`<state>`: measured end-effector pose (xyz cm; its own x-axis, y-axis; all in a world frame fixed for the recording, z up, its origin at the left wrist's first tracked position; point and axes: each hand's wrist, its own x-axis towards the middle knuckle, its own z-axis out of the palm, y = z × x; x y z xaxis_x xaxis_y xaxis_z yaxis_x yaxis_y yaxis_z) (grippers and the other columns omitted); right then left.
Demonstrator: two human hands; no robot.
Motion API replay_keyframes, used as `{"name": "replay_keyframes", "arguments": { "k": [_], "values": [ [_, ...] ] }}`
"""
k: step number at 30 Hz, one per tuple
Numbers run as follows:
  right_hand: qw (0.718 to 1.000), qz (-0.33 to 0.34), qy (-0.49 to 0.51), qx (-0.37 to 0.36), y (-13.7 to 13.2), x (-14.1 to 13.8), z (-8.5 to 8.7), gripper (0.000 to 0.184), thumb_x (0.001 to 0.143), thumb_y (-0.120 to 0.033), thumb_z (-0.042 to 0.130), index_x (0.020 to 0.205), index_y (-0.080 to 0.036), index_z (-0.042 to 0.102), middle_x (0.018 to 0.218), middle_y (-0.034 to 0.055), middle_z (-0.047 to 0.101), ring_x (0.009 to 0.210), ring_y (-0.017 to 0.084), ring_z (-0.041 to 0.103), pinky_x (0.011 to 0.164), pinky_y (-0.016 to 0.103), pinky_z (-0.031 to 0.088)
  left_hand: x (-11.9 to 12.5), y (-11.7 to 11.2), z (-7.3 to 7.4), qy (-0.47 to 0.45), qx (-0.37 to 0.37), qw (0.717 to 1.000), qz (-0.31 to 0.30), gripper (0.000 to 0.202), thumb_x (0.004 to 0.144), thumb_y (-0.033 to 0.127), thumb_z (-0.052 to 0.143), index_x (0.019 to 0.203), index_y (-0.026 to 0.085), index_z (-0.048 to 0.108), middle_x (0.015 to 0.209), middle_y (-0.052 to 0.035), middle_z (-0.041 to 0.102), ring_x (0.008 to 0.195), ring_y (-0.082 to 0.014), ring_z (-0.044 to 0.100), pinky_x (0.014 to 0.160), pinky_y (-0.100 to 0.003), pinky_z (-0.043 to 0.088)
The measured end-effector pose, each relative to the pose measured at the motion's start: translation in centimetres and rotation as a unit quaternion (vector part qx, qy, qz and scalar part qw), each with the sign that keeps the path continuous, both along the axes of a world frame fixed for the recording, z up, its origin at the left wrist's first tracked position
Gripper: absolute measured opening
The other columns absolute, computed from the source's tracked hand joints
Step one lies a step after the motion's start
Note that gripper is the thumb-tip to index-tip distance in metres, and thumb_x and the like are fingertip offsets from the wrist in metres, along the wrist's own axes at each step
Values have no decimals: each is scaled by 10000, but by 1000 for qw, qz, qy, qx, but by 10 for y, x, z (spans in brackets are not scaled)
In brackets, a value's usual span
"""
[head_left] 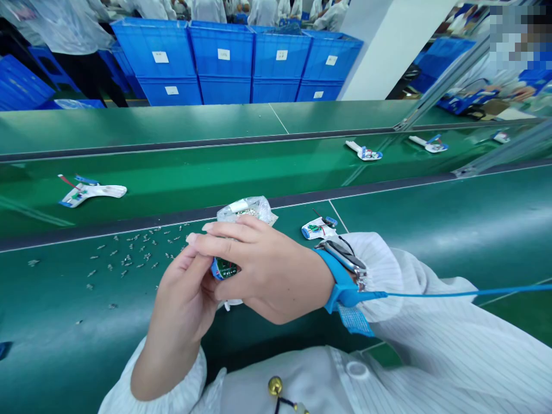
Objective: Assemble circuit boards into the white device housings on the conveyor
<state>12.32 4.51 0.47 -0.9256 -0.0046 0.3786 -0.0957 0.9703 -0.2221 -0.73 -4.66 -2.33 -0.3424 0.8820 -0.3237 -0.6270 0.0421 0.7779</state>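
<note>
My left hand (pixel 183 305) and my right hand (pixel 263 267) meet over the green bench, both closed round a small assembly (pixel 224 268) with a green circuit board and a blue part. A white piece of it shows below my fingers. My right wrist wears a blue anti-static strap (pixel 340 282) with a blue cord running right. Just behind my hands lies a clear plastic bag (pixel 246 209) of small metal parts. Several tiny screws (pixel 133 253) are scattered on the bench left of my hands.
Another white-and-blue unit (pixel 318 228) lies right of the bag. On the green conveyor belt (pixel 194 172) lie similar units at left (pixel 88 191) and far right (pixel 364 152). Blue crates (pixel 224 60) are stacked behind. Other people in white coats stand beyond.
</note>
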Motion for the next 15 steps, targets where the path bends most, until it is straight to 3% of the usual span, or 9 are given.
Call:
{"name": "replay_keyframes", "arguments": {
  "k": [5,8,12,15],
  "values": [
    [999,0,-32,4,2,0,-2,236,828,-161,468,794,-192,699,1447,138,417,1312,320,371,937,512,366,0,2,-3,-19,10,1000,4,222,660,254,796,861,218,706,721,30,674,539,-77,590,417,-137,484],
    [999,7,-14,-36,4,1,-10,196,818,-162,486,746,-190,666,1434,129,431,1334,310,351,976,534,355,-2,3,-5,-11,16,1000,1,229,638,282,811,839,228,717,683,32,661,495,-74,561,397,-146,471],
    [974,15,100,-202,3,6,-25,203,871,-194,469,724,-172,608,1346,160,501,1278,241,446,1062,476,343,-2,3,-4,16,19,1000,-17,176,718,326,749,860,223,743,671,5,664,505,-75,559,455,-148,480],
    [910,-32,180,-371,-2,9,-30,207,912,-216,473,735,-168,570,1147,140,622,1168,188,547,1062,403,378,1,2,-3,54,-2,998,17,299,671,370,779,911,194,751,730,-30,691,590,-108,608,540,-172,519]
  ]
}}
